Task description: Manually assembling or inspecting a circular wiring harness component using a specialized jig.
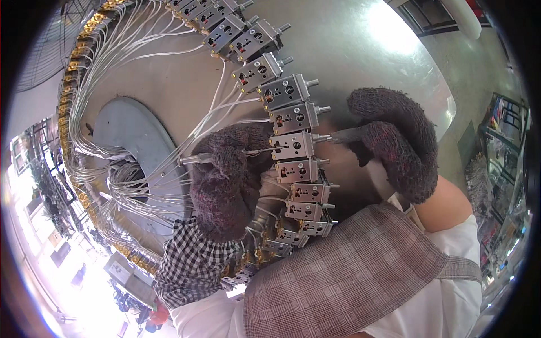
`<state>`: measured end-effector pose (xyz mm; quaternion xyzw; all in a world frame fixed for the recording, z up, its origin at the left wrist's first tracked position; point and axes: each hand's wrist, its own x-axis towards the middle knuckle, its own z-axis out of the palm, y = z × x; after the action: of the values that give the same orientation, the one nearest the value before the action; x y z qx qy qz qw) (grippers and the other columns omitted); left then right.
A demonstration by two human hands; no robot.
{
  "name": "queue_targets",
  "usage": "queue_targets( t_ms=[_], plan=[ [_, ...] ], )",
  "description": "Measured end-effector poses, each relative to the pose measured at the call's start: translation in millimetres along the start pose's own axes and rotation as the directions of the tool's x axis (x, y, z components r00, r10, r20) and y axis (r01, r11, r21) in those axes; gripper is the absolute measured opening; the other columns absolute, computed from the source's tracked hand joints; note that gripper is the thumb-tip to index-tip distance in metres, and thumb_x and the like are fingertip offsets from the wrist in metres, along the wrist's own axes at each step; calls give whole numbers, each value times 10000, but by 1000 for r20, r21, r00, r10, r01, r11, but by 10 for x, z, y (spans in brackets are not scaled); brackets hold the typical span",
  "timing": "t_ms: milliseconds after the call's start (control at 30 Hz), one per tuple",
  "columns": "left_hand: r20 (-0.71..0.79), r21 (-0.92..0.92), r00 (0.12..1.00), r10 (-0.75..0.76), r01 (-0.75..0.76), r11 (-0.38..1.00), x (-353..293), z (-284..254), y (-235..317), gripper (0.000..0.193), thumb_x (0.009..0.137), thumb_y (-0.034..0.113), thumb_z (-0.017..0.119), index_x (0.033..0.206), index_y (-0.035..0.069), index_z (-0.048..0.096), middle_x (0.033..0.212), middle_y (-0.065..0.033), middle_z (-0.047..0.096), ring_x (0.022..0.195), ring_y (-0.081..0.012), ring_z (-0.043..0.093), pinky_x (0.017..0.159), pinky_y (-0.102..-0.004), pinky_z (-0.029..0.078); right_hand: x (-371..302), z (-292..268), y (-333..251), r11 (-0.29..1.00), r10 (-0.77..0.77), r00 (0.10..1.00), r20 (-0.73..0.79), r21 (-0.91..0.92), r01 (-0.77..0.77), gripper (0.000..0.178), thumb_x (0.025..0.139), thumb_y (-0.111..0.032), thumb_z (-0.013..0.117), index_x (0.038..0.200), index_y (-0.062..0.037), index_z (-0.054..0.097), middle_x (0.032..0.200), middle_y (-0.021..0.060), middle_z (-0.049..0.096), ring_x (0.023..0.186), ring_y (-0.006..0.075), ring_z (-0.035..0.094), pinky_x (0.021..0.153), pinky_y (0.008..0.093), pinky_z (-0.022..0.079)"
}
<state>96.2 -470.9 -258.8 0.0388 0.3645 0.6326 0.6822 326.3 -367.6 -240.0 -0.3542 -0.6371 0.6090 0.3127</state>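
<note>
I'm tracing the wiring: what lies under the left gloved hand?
Under the left hand run white wires fanning from the metal blocks toward the grey round plate. A thin metal tool pokes out beside it. Where those wires join beneath the glove is covered.

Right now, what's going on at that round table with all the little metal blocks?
A person in dark knit gloves works on a ring of small metal switch units wired around a round metal table. The left hand holds a thin metal tool against one unit's inner side. The right hand pinches something slim at that unit's outer pin. White wires run to the centre.
</note>
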Motion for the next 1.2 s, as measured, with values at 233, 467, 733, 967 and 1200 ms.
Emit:
queue_targets(
  t_ms=[233,467,733,967,1200],
  plan=[
    [-183,-202,982,-53,15,979,-32,-88,-63,236,903,161,405,1080,32,495,1012,-150,566,810,-200,620,574,-253,555,39,-131,51,917,367,922,121,123,-381,328,837,-105,571,1145,-16,500,925,109,602,760,138,580,639,269,495],
    [35,146,988,152,-156,977,56,126,-149,237,876,216,507,1062,68,517,1043,-106,563,1005,-246,539,859,-416,462,67,-74,250,556,-646,756,103,-616,559,353,866,-229,508,1086,47,519,836,115,607,714,153,597,618,255,487],
    [50,187,996,78,-86,978,-58,-1,-182,268,878,291,509,1082,117,508,1098,-80,544,1071,-255,499,902,-438,418,-56,-11,200,780,-434,900,34,-485,395,375,896,-229,463,1111,78,462,1007,162,571,720,165,580,645,265,482],
    [14,230,995,99,-99,968,-167,-238,-109,274,900,313,455,1075,107,501,1108,-107,537,1034,-284,525,856,-438,447,-260,260,238,983,70,997,-22,171,-65,394,785,-42,612,1151,-4,472,1052,131,569,871,173,585,692,264,494],
    [118,198,987,109,-131,971,-210,-569,-34,296,914,303,417,1100,80,473,1098,-138,531,988,-321,546,802,-447,471,-293,575,419,1000,18,1000,-19,14,-18,358,908,-219,445,1124,66,440,839,140,596,615,177,576,519,247,453]
  ],
)
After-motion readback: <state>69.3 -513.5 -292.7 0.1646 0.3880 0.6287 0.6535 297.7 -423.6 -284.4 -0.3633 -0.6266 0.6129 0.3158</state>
